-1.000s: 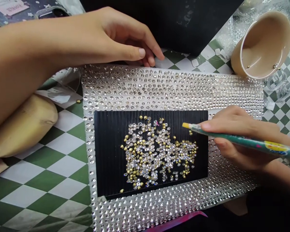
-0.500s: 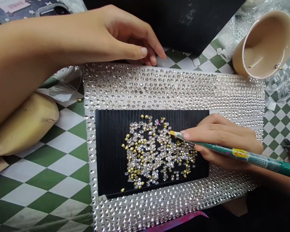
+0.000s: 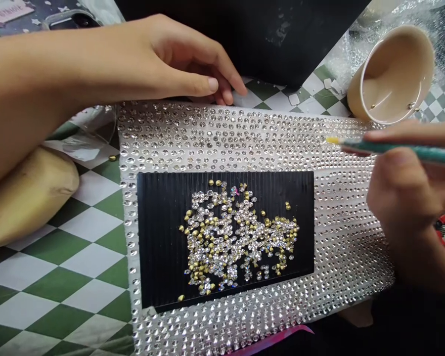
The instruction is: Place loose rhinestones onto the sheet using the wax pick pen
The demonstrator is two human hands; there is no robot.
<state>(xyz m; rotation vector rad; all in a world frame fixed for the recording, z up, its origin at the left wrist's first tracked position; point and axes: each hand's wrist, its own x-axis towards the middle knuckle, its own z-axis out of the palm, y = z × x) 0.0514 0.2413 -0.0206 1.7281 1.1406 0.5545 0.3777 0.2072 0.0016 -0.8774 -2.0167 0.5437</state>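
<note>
My right hand (image 3: pixel 411 178), a little blurred, grips a green pencil (image 3: pixel 396 147) with a yellow tip, held over the right part of a sheet covered in rows of rhinestones (image 3: pixel 341 198). Whether a stone clings to the tip is too blurred to tell. On that sheet lies a black ridged tray (image 3: pixel 163 237) with many loose rhinestones (image 3: pixel 226 242), some clear face up, some gold underside up. At the sheet's far edge rests my left hand (image 3: pixel 181 64), its fingers loosely bent, thumb and forefinger apart, with nothing seen in it.
A beige cup (image 3: pixel 367 94) with a few stones inside stands tilted at the far right. Behind my left hand is a large black panel (image 3: pixel 237 39). A yellowish rounded object (image 3: pixel 33 198) lies at left on the green-and-white checked cloth (image 3: pixel 77 267). A phone (image 3: pixel 72 20) sits top left.
My right hand has lifted the pencil off the stones in the tray and moved it right and away, over the rhinestone sheet. The left hand stays at the edge; the view has shifted slightly.
</note>
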